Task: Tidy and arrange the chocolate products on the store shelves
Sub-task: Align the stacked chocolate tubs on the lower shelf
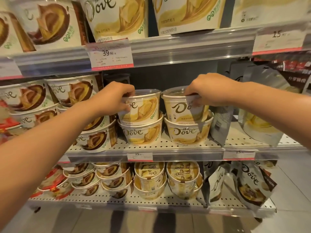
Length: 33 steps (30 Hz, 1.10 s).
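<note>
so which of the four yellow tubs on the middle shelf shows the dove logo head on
The bottom right tub, under the one the right hand grips. Its logo sits centred; the bottom left tub shows it off to the left.

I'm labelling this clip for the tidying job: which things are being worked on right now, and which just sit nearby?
In hand:
left hand on the left top yellow tub
right hand on the right top yellow tub

Nearby, untouched:
brown tubs
grey pouch
price tag
</note>
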Available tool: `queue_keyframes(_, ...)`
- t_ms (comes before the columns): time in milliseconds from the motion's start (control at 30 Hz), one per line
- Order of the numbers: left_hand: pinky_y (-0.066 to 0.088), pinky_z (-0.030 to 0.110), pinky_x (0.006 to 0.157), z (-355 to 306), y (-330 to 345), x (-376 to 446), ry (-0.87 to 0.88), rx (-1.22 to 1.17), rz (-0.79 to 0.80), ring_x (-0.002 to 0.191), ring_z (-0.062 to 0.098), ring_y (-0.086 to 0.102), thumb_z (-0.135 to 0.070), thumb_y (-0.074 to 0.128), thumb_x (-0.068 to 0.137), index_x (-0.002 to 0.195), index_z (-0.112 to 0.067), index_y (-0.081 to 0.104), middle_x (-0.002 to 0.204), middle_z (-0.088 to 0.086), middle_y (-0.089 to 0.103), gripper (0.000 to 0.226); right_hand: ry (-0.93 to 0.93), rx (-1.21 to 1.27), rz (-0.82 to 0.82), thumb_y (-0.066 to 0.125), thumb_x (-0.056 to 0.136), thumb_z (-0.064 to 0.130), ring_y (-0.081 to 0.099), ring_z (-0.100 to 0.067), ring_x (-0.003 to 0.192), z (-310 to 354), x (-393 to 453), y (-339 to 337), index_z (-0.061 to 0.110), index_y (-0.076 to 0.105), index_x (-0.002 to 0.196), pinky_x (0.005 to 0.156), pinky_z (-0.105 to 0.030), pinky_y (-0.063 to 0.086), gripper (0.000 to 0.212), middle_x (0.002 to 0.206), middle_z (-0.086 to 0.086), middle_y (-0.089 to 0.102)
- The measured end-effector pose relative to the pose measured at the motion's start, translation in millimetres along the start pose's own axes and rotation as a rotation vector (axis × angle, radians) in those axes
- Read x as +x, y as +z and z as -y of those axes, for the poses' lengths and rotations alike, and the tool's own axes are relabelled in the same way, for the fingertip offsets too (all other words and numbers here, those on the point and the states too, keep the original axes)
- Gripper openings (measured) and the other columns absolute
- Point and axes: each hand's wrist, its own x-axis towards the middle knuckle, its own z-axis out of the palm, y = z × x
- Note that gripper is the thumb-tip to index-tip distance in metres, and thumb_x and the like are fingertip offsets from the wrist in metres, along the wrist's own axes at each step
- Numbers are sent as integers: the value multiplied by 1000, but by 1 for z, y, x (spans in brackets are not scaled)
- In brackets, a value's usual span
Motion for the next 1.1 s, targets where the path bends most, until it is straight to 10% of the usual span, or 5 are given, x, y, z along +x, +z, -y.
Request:
queue_keyframes(533, 47, 34, 74, 10, 12, -4, 27, 3, -61, 89, 21, 58, -12, 72, 76, 95, -14, 56, 92, 2, 60, 25, 102, 432, -12, 67, 82, 30, 51, -13, 95, 2, 5, 24, 19, 62, 121, 81, -28, 41, 40, 109, 1, 61)
queue_keyframes(733, 53, 39, 75, -4, 16, -6, -9, 41, 105, 94, 24, 59, -28, 69, 80, 126, -23, 36, 107, 5, 60, 57, 90, 433, 12, 67, 83, 29, 52, -22, 116, 1, 5, 22, 19, 60, 125, 97, -37, 43, 44, 122, -2, 62)
queue_keyframes(1100, 41, 33, 68, -10, -2, -1, 10, 231, -62, 91, 28, 58, -20, 65, 84, 117, -17, 49, 101, 8, 61, 36, 91, 531, -5, 67, 83, 23, 57, -18, 98, 0, 3, 26, 18, 63, 120, 82, -30, 46, 38, 111, -1, 66)
